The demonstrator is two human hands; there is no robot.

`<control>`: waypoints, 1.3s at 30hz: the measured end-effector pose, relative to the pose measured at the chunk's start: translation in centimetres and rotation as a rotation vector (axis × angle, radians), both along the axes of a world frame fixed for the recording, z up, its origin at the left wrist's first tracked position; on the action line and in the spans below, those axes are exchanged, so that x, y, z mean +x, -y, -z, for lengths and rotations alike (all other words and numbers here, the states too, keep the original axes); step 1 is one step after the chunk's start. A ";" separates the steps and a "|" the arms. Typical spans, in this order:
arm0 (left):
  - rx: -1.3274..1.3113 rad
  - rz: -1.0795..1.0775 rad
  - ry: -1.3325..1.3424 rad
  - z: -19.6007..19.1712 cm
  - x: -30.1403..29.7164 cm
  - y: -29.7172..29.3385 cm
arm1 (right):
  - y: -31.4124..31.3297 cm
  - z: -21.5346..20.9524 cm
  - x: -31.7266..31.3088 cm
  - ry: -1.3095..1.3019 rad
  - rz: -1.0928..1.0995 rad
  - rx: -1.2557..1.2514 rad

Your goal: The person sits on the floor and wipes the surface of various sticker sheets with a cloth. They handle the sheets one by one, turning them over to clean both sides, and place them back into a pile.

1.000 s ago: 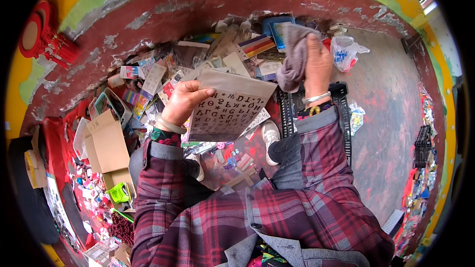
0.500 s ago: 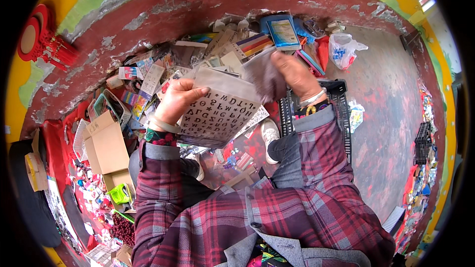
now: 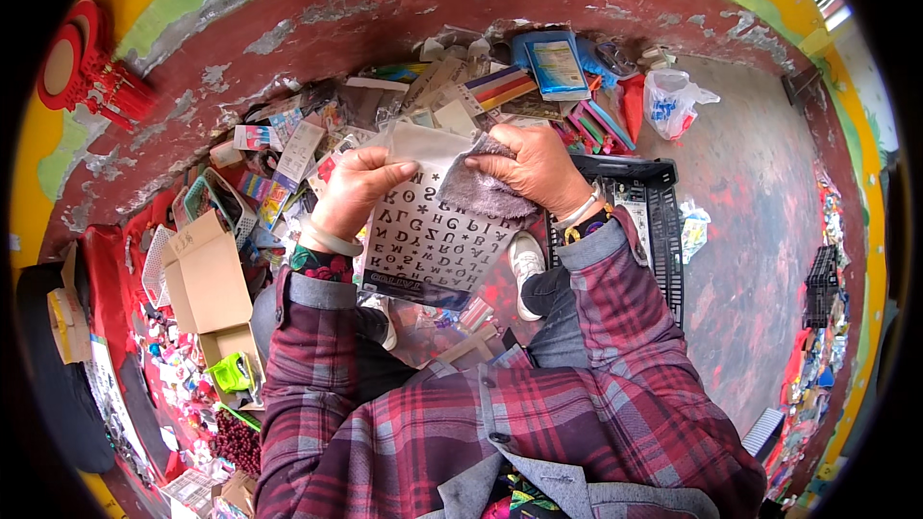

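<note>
A clear plastic sleeve with a sheet of black letter stickers (image 3: 423, 240) hangs upright in front of me, its letters upside down. My left hand (image 3: 358, 194) pinches its upper left corner between thumb and fingers. At the upper right corner, my right hand (image 3: 534, 165) grips a crumpled greyish-purple cloth (image 3: 486, 187), which lies against the face of the sleeve. The cloth covers some of the letters there. Whether the right fingers also hold the sleeve's edge, I cannot tell.
A heap of packets and stationery (image 3: 452, 86) lies along the red wall. Beside my right arm stands a black plastic crate (image 3: 663, 221). A white plastic bag (image 3: 673, 101) sits beyond it. On the left are an open cardboard box (image 3: 207, 274) and a white basket (image 3: 157, 269).
My right hand has come left and down, bringing the cloth onto the sleeve. The sleeve now faces me more squarely, and my left hand has shifted slightly right.
</note>
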State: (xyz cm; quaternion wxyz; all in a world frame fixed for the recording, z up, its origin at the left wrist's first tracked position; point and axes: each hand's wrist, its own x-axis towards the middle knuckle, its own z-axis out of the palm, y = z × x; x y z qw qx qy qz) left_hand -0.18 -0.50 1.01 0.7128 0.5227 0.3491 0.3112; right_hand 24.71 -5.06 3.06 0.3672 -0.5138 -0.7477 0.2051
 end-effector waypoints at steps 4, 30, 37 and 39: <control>-0.028 0.015 0.018 -0.3 0.2 0.2 | 0.0 -0.2 0.7 0.059 -0.008 -0.008; 0.328 0.298 -0.470 0.8 2.2 1.4 | 0.3 -0.1 -0.5 -0.563 -0.349 -0.510; 0.502 0.219 -0.464 1.3 2.3 1.7 | 0.6 1.9 -2.6 -0.301 -0.317 -0.376; 0.468 0.235 -0.539 0.9 2.6 1.7 | 0.5 2.3 -3.2 -0.270 -0.217 -0.257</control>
